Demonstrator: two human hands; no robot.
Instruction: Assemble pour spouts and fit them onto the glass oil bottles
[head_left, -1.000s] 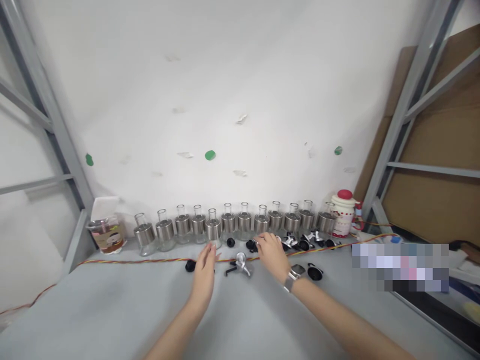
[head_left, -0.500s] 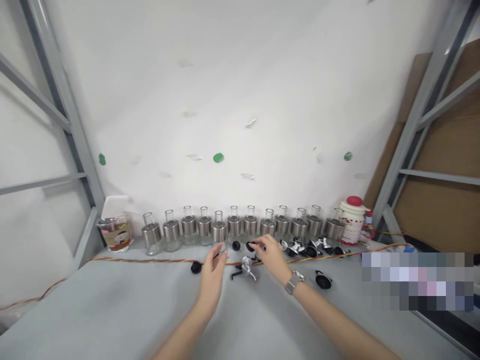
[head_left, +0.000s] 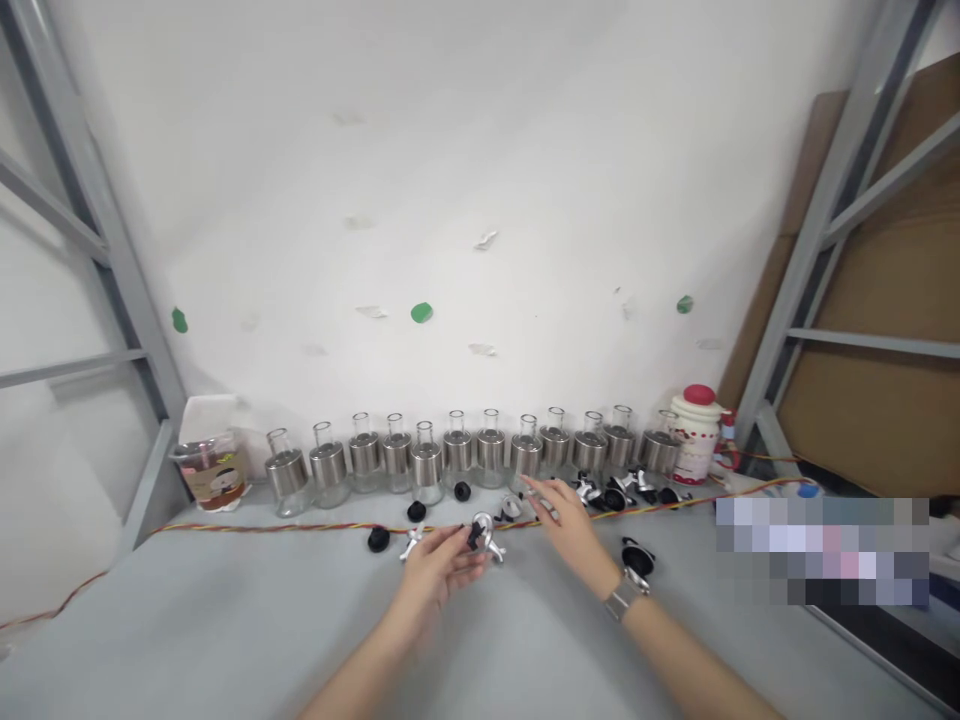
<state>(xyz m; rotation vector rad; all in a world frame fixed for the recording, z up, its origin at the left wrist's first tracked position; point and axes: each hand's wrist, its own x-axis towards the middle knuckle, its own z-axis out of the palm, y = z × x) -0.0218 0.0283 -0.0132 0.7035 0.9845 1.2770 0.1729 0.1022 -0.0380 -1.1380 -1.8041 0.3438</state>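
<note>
My left hand [head_left: 444, 565] is closed around a small silver-and-black dispenser spout [head_left: 484, 530], gripping it by its black part between thumb and fingers. Just right of it, my right hand [head_left: 564, 522], with a watch on the wrist, has its fingers stretched apart and nothing visible in them. A silver fitting [head_left: 511, 507] lies at its fingertips; whether they touch it I cannot tell. Another silver fitting [head_left: 411, 543] is partly covered by my left hand. Black caps [head_left: 416, 511] lie on the grey table around the hands, one [head_left: 379, 539] farther left.
A row of glass bottles with metal collars [head_left: 427, 465] stands along the wall. More silver-and-black spouts [head_left: 615, 494] lie at right, with a black round part [head_left: 637, 556] nearer me. A twisted red-yellow wire [head_left: 262, 528] crosses the table. A cup [head_left: 215, 475] and white jar [head_left: 694, 440] flank the row.
My left hand has moved right and taken hold of the silver-and-black spout that lay on the table. My right hand has shifted right and opened. The view has swung slightly right.
</note>
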